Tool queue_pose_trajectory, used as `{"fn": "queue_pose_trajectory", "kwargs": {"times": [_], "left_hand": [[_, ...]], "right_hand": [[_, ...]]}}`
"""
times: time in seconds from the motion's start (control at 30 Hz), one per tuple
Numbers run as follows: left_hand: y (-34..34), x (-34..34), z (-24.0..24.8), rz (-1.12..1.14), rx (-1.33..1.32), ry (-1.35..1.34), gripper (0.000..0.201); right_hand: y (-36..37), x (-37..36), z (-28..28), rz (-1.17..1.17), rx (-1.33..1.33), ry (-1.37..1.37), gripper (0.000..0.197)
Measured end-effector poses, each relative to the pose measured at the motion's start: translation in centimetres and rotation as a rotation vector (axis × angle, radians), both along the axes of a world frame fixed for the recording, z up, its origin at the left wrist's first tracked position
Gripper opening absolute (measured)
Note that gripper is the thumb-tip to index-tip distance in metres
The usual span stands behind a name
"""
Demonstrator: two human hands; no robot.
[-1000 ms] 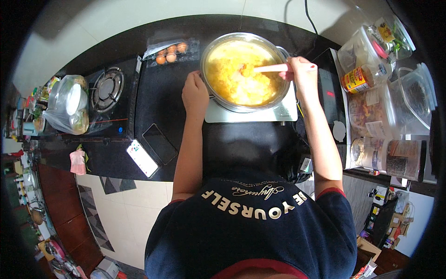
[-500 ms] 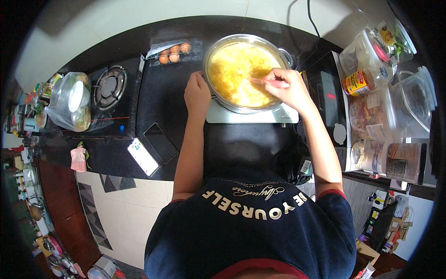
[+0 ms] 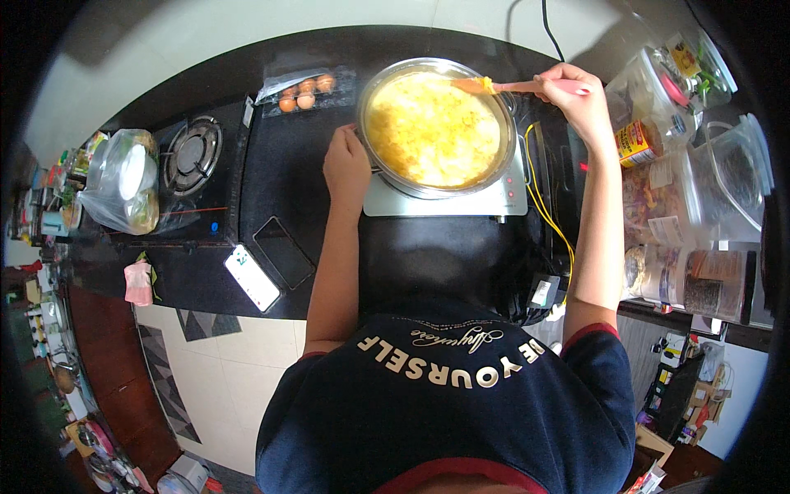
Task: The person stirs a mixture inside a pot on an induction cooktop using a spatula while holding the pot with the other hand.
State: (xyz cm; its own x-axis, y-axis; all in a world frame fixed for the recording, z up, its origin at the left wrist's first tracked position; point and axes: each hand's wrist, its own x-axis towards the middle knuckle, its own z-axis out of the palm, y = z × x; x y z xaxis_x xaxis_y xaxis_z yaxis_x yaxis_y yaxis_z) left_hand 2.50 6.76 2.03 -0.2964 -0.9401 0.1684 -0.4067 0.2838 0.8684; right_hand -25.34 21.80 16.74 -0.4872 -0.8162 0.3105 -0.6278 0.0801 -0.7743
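A wide steel pot (image 3: 508,152) stands on a white induction cooktop (image 3: 387,205), filled with pale yellow, lumpy food (image 3: 432,132). My left hand (image 3: 348,165) is closed at the pot's left side, on its handle, which the fingers mostly hide. In my right hand (image 3: 576,100) is a pink spatula (image 3: 527,86), gripped by its handle. Its blade lies across the far right rim, tilted, with a bit of yellow food stuck on it.
Left of the pot are several eggs (image 3: 305,100) in a plastic tray, a gas burner (image 3: 192,155) and a bag of food (image 3: 123,181). Two phones, one white (image 3: 253,278), lie near the counter's front edge. Yellow cables (image 3: 539,193) run right of the cooktop; jars and tubs (image 3: 658,193) crowd the right.
My right hand has lifted the spatula out of the food and moved right and away, to the pot's far right rim. The left hand stays at the pot's side.
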Motion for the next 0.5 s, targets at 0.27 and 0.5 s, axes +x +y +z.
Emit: {"fn": "queue_pose_trajectory", "kwargs": {"times": [0.27, 0.5], "left_hand": [[0.2, 0.1, 0.4, 0.002, 0.016, -0.026, 0.033], [0.0, 0.0, -0.4, 0.020, -0.013, -0.012, 0.034]], "right_hand": [[-2.9, -0.2, -5.5, -0.197, 0.221, 0.159, 0.025], [-1.7, 0.9, -8.2, -0.197, 0.215, -0.149, 0.023]]}}
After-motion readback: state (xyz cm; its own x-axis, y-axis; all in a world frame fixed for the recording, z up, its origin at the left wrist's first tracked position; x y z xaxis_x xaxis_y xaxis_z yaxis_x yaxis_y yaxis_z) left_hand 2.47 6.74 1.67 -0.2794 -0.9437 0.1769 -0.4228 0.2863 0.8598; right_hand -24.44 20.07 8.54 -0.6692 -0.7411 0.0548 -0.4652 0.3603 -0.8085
